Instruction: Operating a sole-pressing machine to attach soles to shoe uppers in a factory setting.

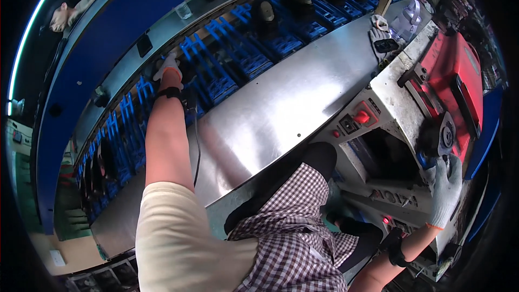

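My left arm stretches forward over the steel ledge. My left hand (170, 68), in a white glove with an orange cuff, reaches among the upright blue prongs (195, 48) of a long rack. Its fingers are small and partly hidden, so I cannot make out a hold. My right hand (445, 192), gloved alike, is at the front of a red-covered machine (451, 70). Its fingers close at the lower end of a dark piece with a grey, rounded top (446, 132). Several dark shoe-shaped pieces with pale tops, one being this piece (266, 11), stand along the rack.
The shiny steel ledge (281, 108) runs between me and the rack. A red knob (361, 117) sits on the machine's front panel. Gloves (377, 35) and a dark oval object (385, 46) lie at the ledge's far right end. Another person (65, 16) is at far left.
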{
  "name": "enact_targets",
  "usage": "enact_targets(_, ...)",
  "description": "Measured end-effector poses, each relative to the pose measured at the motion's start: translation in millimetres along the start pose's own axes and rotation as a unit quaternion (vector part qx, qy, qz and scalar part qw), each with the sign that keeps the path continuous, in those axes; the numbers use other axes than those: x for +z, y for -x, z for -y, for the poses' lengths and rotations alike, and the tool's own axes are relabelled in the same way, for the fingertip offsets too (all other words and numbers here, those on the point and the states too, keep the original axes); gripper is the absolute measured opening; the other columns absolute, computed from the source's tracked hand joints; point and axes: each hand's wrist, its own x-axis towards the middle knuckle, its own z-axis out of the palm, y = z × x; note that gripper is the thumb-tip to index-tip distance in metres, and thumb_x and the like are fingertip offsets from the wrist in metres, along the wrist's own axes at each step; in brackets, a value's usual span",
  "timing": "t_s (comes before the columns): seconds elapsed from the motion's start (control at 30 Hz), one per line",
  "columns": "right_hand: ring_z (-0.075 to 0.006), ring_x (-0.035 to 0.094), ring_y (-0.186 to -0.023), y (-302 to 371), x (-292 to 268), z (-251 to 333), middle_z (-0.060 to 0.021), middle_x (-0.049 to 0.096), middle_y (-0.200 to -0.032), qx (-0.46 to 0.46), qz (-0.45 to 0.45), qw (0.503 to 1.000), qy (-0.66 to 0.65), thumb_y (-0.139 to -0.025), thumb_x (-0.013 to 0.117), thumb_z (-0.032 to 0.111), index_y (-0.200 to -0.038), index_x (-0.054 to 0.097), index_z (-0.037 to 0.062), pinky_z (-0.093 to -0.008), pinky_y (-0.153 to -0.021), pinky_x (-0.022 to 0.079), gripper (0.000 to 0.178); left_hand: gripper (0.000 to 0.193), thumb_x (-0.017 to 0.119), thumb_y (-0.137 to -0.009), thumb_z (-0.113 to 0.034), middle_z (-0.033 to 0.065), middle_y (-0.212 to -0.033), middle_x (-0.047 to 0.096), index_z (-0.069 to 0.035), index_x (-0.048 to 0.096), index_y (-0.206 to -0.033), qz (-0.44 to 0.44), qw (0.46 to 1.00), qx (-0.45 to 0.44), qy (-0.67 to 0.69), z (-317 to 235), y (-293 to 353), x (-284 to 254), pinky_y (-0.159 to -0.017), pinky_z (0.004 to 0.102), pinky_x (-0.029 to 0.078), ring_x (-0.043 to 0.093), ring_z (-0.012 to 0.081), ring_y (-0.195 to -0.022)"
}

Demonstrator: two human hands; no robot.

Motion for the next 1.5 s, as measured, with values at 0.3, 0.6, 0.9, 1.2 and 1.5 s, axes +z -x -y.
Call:
enact_targets(0.3,-0.0066,0.054,-0.08,4.0,-0.6,10.5,-0.0003,0.066,-0.092,0.05,-0.002,0.999,0.006,-0.101,0.067,0.015,-0.12,0.065,-0.0006,-0.0233,-0.072,0.045,0.025,0.074,0.077,-0.082,-0.039,0.0088,-0.144,0.061,-0.013,0.051,-0.147,0.235,0.961,-0.024,0.144,32.4,6.3,-41.5,-0.11,0.0733,0.029,0.054,0.0364,-0.136)
enact_targets(0.6,-0.0143,0.061,-0.108,5.1,17.0,6.3,-0.0105,0.066,-0.121,-0.204,-0.172,0.964,-0.013,-0.098,0.069,0.006,-0.135,0.061,0.0002,-0.0288,-0.097,0.048,0.038,0.07,0.056,-0.089,-0.023,0.03,-0.143,0.056,0.005,0.042,-0.151,0.526,0.784,-0.056,0.324,74.8,230.9,-84.9,-0.115,0.0702,0.039,0.056,0.046,-0.132)
enact_targets(0.9,-0.0321,0.036,-0.152,128.2,72.4,62.9,-0.0203,0.029,-0.168,-0.147,0.226,0.857,-0.439,-0.087,0.061,0.078,-0.167,0.014,0.0053,-0.0432,-0.122,0.032,0.118,0.087,0.065,-0.079,-0.016,0.0196,-0.153,0.05,-0.002,0.035,-0.159,0.715,0.668,-0.11,0.174,139.3,414.4,-33.4,-0.122,0.0511,0.038,0.049,0.0387,-0.143)
enact_targets(1.2,-0.026,0.041,-0.147,180.6,31.4,-29.3,-0.0144,0.044,-0.157,-0.092,0.115,0.878,-0.455,-0.076,0.093,0.042,-0.154,0.045,0.0005,-0.0419,-0.124,0.029,0.101,0.135,0.093,-0.071,-0.044,0.0196,-0.169,0.025,-0.004,0.006,-0.166,0.874,0.462,0.143,0.053,158.9,547.7,3.5,-0.124,0.0491,0.03,0.032,0.0344,-0.154)
enact_targets(1.5,-0.0211,0.053,-0.137,228.9,24.2,-96.6,-0.0098,0.053,-0.15,0.098,0.165,0.726,-0.66,-0.064,0.097,0.027,-0.156,0.039,0.0003,-0.0351,-0.117,0.04,0.112,0.13,0.099,-0.069,-0.03,0.0156,-0.152,0.044,-0.008,0.014,-0.165,0.84,0.499,0.211,-0.034,199.4,627.4,-10.6,-0.114,0.0409,0.045,0.052,0.0282,-0.134)
